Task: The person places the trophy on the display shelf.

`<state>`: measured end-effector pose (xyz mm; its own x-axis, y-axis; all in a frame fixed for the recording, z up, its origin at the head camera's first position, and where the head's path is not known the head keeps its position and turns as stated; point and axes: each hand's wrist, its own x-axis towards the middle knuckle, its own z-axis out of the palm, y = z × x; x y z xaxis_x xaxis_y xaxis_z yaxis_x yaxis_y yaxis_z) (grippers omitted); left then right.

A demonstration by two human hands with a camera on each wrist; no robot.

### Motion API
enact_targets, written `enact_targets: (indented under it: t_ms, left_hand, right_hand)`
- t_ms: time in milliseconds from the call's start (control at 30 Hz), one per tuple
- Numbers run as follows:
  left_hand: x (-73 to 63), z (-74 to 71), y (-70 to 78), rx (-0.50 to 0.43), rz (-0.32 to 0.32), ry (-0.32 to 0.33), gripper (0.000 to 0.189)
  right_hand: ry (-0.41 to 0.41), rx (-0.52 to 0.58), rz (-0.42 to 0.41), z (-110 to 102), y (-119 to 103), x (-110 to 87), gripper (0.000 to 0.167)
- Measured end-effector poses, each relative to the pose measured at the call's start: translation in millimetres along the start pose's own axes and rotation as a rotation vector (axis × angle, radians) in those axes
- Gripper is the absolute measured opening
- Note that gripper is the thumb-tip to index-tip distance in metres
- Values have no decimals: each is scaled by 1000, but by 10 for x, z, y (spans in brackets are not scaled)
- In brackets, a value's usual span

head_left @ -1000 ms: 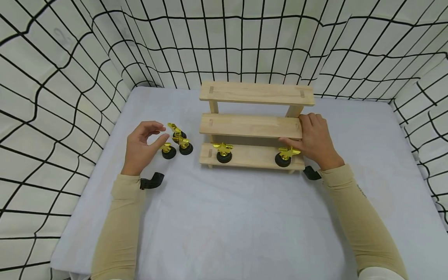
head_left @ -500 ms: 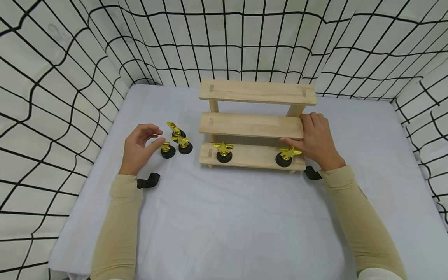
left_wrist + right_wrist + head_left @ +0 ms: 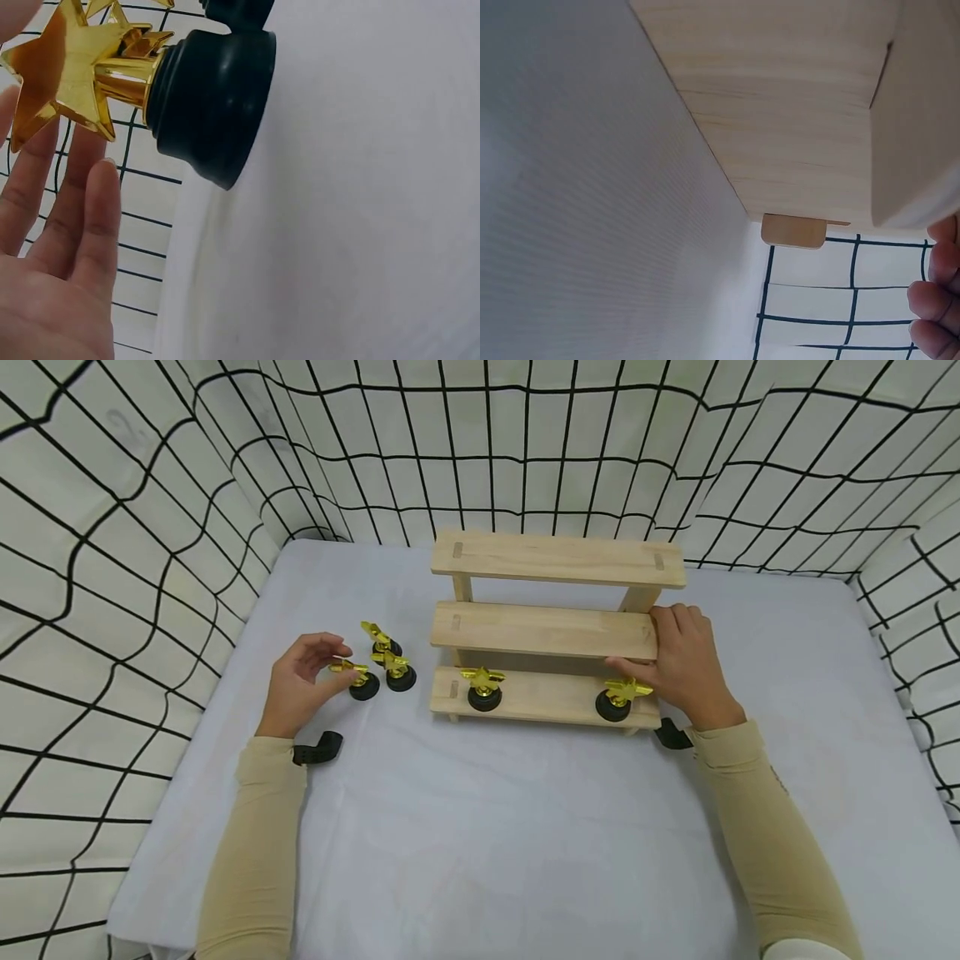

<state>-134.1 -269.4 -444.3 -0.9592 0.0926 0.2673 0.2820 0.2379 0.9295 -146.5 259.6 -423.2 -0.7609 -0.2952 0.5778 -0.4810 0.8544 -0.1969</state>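
Thumb and fingers of my left hand (image 3: 300, 681) close about the gold star of a small trophy (image 3: 364, 686), its black base at the table. In the left wrist view, the star (image 3: 71, 64) lies between my thumb and fingers, the lower fingers stretched out. Two more star trophies (image 3: 400, 677) (image 3: 381, 639) stand just beyond it. My right hand (image 3: 690, 664) grips the right end of the wooden three-tier shelf (image 3: 543, 628), thumb on the middle tier's front. The right wrist view shows its fingertips (image 3: 934, 300) beside the wood.
Two star trophies, one at the left (image 3: 484, 697) and one at the right (image 3: 615, 705), stand on the bottom tier. A white cloth (image 3: 480, 827) covers the table. Black wire grid (image 3: 525, 460) encloses the back and sides.
My left hand drew back slightly, then came in to the nearest trophy, its thumb and fingers now about the star. The right hand stays on the shelf.
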Motion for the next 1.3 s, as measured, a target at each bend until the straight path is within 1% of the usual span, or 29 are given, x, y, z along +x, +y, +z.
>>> enact_targets:
  t_ms: [100, 233, 433, 667, 767, 900, 967, 1067, 1200, 1300]
  left_hand:
    - [-9, 11, -25, -2, -21, -10, 51]
    - [-23, 40, -44, 26, -64, -30, 51]
    - [-27, 57, -74, 27, -110, -85, 55]
    - [-44, 41, -83, 110, -167, -165, 60]
    - [-49, 26, -80, 144, -193, -188, 60]
    - [-44, 7, -65, 211, -225, -230, 57]
    - [-38, 0, -61, 239, -224, -244, 57]
    - [-38, -9, -62, 256, -199, -245, 57]
    - [-41, -14, -83, 257, -171, -239, 54]
    - [-40, -16, -98, 261, -175, -238, 52]
  right_hand:
    - [2, 7, 1, -8, 3, -9, 108]
    - [14, 18, 7, -5, 15, -19, 109]
    - [12, 31, 25, -14, 16, -33, 110]
    - [-8, 34, 38, -29, 11, -36, 110]
    - [-10, 39, 37, -29, 10, -33, 110]
    - [-8, 45, 35, -25, 4, -24, 109]
    - [-5, 48, 39, -20, -1, -20, 110]
    - [-3, 50, 44, -7, -6, -16, 112]
    - [-10, 51, 55, 9, -9, -19, 114]
    - [-18, 48, 61, 19, -3, -25, 115]
